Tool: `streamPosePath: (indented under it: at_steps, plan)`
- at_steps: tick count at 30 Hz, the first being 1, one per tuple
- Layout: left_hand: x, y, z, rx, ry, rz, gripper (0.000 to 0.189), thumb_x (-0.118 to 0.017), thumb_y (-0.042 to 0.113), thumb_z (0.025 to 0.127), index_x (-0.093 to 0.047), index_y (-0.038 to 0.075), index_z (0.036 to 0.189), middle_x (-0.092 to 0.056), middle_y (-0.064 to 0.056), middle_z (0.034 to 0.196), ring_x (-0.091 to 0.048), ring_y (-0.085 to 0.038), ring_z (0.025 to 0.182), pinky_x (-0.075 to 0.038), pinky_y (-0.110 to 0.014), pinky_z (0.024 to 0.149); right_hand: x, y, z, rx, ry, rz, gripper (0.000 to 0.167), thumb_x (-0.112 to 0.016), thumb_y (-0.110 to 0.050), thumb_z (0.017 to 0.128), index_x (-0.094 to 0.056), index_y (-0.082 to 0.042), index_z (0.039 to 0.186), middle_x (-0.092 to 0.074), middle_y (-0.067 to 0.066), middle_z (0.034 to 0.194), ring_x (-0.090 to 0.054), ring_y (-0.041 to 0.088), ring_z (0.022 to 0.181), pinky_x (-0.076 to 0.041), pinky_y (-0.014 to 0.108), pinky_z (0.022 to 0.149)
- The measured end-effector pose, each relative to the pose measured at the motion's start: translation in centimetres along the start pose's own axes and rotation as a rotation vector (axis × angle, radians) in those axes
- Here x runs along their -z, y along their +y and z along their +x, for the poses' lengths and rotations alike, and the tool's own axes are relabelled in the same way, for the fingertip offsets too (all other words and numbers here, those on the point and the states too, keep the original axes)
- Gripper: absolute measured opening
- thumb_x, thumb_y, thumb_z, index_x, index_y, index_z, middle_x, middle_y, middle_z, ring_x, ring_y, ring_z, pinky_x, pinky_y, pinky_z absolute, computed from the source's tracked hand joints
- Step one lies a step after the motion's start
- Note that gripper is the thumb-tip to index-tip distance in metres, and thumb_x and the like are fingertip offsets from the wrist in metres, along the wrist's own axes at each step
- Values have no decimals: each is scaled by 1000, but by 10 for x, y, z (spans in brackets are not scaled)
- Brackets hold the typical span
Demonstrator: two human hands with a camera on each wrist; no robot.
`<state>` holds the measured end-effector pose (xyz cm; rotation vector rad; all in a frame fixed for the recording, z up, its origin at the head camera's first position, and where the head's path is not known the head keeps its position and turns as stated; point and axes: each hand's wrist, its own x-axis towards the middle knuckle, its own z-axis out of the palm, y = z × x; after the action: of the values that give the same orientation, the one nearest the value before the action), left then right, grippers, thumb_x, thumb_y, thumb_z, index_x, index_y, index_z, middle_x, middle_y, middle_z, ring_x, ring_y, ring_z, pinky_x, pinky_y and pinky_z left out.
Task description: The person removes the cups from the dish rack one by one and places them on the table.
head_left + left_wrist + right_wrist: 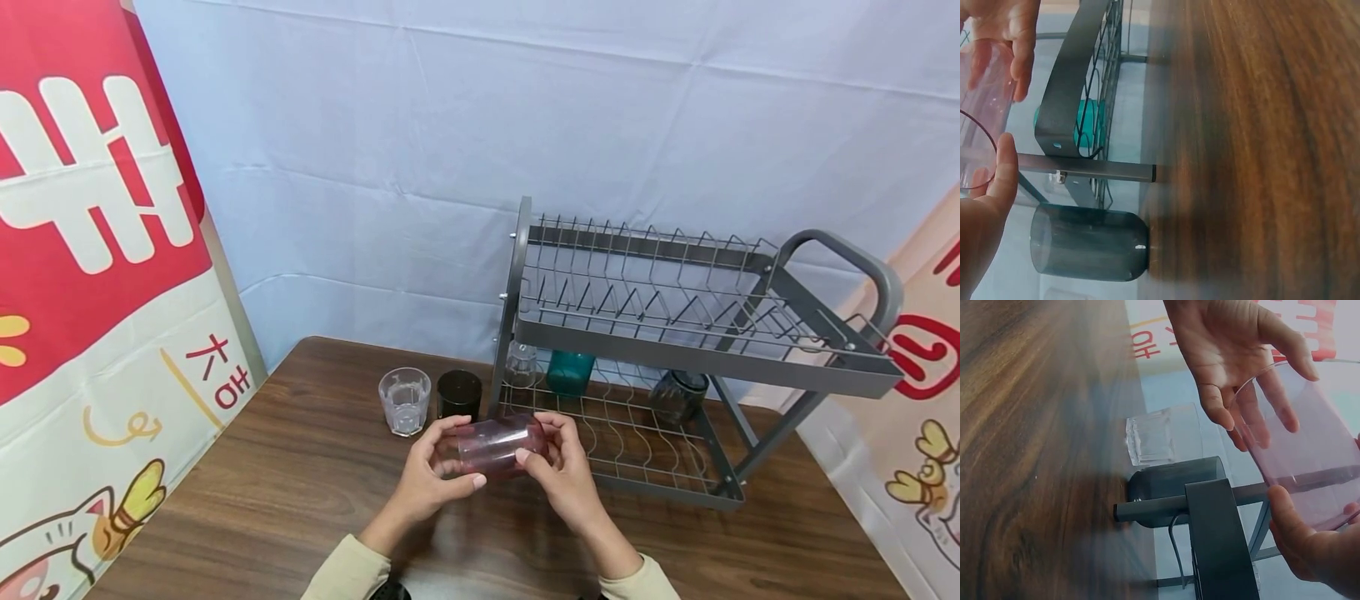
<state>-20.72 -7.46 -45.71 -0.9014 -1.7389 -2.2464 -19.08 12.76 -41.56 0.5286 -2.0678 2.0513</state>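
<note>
A clear pink drinking glass (495,446) lies sideways between both hands, above the table. My left hand (425,479) holds it at its open rim, fingers and thumb spread round that end. Curled round the opposite end, my right hand (564,473) grips the glass with the thumb along its near side. In the right wrist view, the left fingers show through the pink wall. Just beyond the hands stand a clear faceted glass (405,400) and a dark tinted glass (459,393), both upright on the table.
A grey two-tier dish rack (697,358) stands at the right. Its lower tier holds a clear glass (521,364), a teal glass (570,372) and a dark glass (678,396). The wooden table (300,467) reaches back to a pale cloth (360,208).
</note>
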Motion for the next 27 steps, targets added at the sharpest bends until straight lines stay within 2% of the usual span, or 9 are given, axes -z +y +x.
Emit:
streamPosePath:
  at_steps: [4, 11, 16, 19, 21, 24, 27]
  plan:
    - [0, 0, -1, 1, -5, -2, 66, -74, -10, 68, -44, -6, 127, -46, -29, 117, -55, -24, 99, -52, -39, 74, 1, 1, -1, -1, -11, -22, 49, -62, 7, 82, -38, 3, 125, -46, 21, 111, -53, 29, 94, -52, 31, 72]
    - [3, 1, 0, -48, -10, -12, 67, -75, -10, 68, -43, -8, 127, -47, -30, 116, -55, -25, 99, -51, -42, 73, 5, -2, 0, 37, -5, -82, 55, -62, 7, 81, -37, 3, 129, -48, 20, 118, -53, 23, 102, -48, 28, 77]
    - [5, 2, 0, -7, -15, 14, 68, -74, -12, 68, -42, -8, 128, -46, -29, 119, -54, -25, 99, -51, -41, 74, 6, -4, 1, 44, -25, -90, 52, -63, 6, 81, -40, 0, 127, -49, 20, 120, -52, 26, 103, -49, 29, 75]
    - [6, 9, -2, 36, 0, 69, 69, -74, -14, 67, -43, -7, 128, -47, -27, 118, -53, -28, 99, -51, -40, 74, 9, -5, 0, 46, -63, -179, 52, -68, -2, 81, -45, -7, 127, -51, 15, 121, -51, 27, 105, -49, 32, 77]
    - [7, 19, -3, 53, 10, 123, 69, -75, -14, 66, -45, -6, 127, -49, -26, 115, -54, -31, 97, -52, -41, 72, 12, -7, 0, 52, -98, -259, 53, -71, -9, 80, -46, -12, 127, -53, 11, 120, -51, 27, 105, -49, 37, 80]
    - [8, 36, -3, 55, 18, 213, 68, -77, -12, 64, -48, -3, 126, -52, -24, 111, -55, -33, 94, -51, -44, 68, 16, -11, 1, 73, -144, -393, 58, -75, -18, 78, -47, -18, 128, -54, 6, 120, -51, 24, 107, -46, 44, 83]
    - [11, 50, -2, 50, 18, 281, 66, -78, -8, 65, -50, -3, 125, -54, -22, 109, -56, -31, 91, -51, -46, 67, 20, -14, 4, 98, -185, -508, 63, -77, -24, 76, -46, -17, 131, -51, 4, 125, -50, 22, 108, -45, 48, 83]
